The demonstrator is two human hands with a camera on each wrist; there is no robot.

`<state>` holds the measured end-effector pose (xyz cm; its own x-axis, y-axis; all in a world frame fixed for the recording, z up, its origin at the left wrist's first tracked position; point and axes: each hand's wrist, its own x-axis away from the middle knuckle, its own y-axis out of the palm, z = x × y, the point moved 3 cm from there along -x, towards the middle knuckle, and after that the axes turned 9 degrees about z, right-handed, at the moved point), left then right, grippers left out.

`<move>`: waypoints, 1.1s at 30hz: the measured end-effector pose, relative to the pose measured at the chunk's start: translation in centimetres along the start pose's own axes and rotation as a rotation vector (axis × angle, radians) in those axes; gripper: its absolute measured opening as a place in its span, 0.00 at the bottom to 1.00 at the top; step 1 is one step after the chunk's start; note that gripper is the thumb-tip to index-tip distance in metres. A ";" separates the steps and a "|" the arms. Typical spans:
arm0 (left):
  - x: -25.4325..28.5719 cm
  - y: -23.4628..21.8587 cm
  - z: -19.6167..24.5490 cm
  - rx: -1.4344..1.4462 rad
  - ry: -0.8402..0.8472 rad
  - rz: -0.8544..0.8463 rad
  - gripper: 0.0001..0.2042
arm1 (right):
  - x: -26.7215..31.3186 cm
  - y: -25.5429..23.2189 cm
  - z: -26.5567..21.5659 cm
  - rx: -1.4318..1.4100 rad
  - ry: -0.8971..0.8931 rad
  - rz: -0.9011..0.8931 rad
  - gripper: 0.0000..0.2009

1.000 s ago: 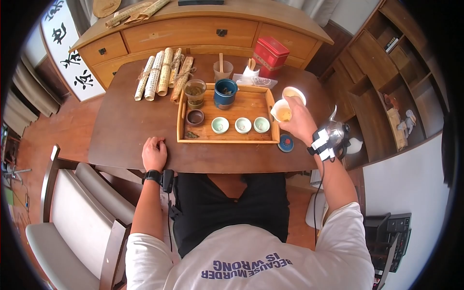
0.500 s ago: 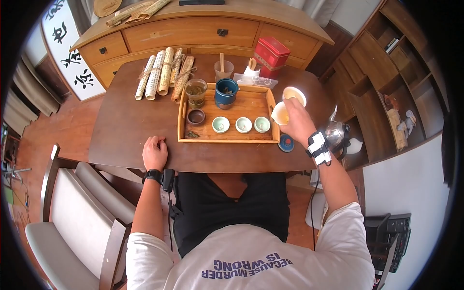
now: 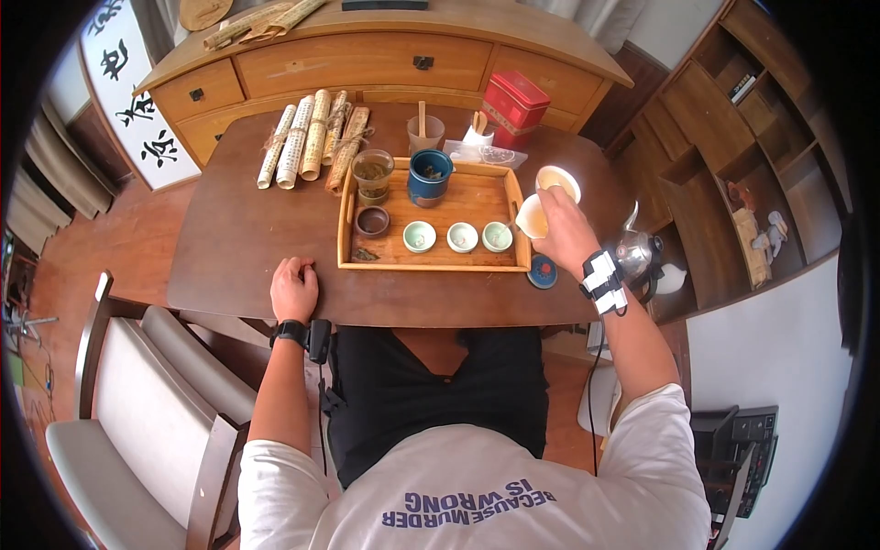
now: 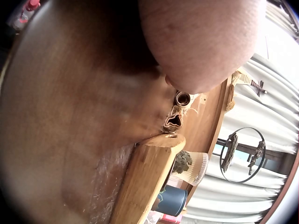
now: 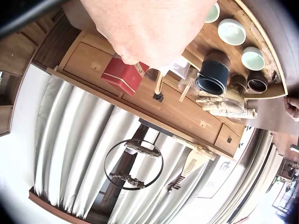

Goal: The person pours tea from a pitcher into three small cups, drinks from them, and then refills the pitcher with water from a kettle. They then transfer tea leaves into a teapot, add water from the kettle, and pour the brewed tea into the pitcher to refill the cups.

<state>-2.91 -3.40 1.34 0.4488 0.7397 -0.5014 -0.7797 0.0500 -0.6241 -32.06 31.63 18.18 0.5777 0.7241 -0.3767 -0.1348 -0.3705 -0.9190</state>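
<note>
My right hand [image 3: 566,231] grips a white pitcher [image 3: 532,218] of amber tea and tips it left over the tray's right side. Its spout points at the rightmost pale green cup [image 3: 497,237], with a thin stream of tea showing between them. Two matching cups, a middle one [image 3: 461,238] and a left one [image 3: 419,237], stand in line on the wooden tray [image 3: 440,268]. Just behind the pitcher is a white bowl [image 3: 558,176], partly hidden by the fingers. My left hand [image 3: 293,290] rests on the table near its front edge, fingers loosely bent, holding nothing.
On the tray also stand a blue pot [image 3: 428,188], a glass of leaves [image 3: 372,188] and a small brown cup [image 3: 372,221]. A blue lid [image 3: 543,272] and a metal kettle [image 3: 637,252] are at right. Scrolls [image 3: 291,147] and a red tin [image 3: 516,99] lie behind.
My right hand has tilted the pitcher further left, and a thin stream now shows at its spout. The left hand stays where it was on the table.
</note>
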 end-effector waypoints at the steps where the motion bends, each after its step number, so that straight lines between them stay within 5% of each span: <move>1: 0.0 0.0 0.0 0.000 0.001 0.001 0.05 | 0.0 -0.1 -0.1 0.000 0.004 -0.002 0.33; 33: 0.1 0.1 -0.2 0.018 -0.019 -0.006 0.06 | 0.3 0.2 0.1 0.046 -0.057 0.031 0.34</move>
<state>-2.85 -3.44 1.15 0.4449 0.7522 -0.4861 -0.7849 0.0660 -0.6161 -31.97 31.80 17.91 0.5258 0.7456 -0.4094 -0.1890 -0.3669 -0.9109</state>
